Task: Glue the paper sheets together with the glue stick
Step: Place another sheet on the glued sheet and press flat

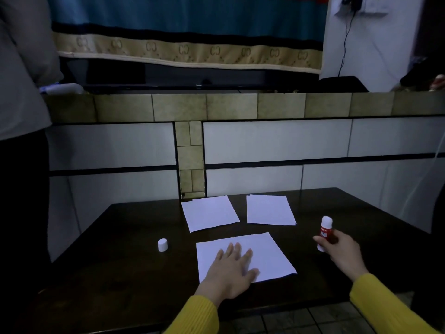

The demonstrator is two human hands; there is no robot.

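Observation:
A white paper sheet (265, 251) lies near the front of the dark table (125, 273). My left hand (231, 271) rests flat on its left part, fingers spread. My right hand (342, 254) grips a red and white glue stick (325, 229) upright to the right of that sheet, above the table. The stick's white cap (162, 245) stands alone on the table to the left of the sheet. Two more stacks of white paper lie further back: one at the centre (209, 213), one to its right (271, 210).
A tiled wall (265, 141) rises right behind the table. A person in a grey top (21, 92) stands at the far left. The table's front edge (265, 309) runs just before my yellow sleeves, with tiled floor below it.

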